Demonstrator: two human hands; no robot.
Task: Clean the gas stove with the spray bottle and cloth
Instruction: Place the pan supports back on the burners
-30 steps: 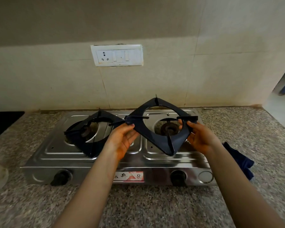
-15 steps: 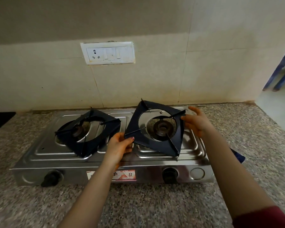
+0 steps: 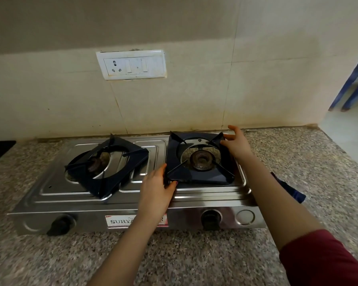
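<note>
A two-burner steel gas stove point(image 3: 132, 201) stands on the granite counter. The right pan support point(image 3: 201, 177), a dark square grate, lies squarely around the right burner point(image 3: 201, 161). My left hand point(image 3: 157, 190) pinches its near left corner. My right hand point(image 3: 237, 144) holds its far right corner, fingers partly spread. The left pan support point(image 3: 103, 180) sits askew and tilted over the left burner. A dark blue cloth point(image 3: 291, 188) lies on the counter right of the stove, partly hidden by my right forearm. No spray bottle is in view.
A white switch and socket plate point(image 3: 131, 65) is on the tiled wall behind the stove. Two black knobs point(image 3: 210, 219) face me on the stove front. The counter ends at the right, with floor and blue chair legs point(image 3: 353, 87) beyond.
The right pan support was held up tilted above the burner; both hands have turned it square and lowered it onto the stove around the right burner. The view shifted slightly.
</note>
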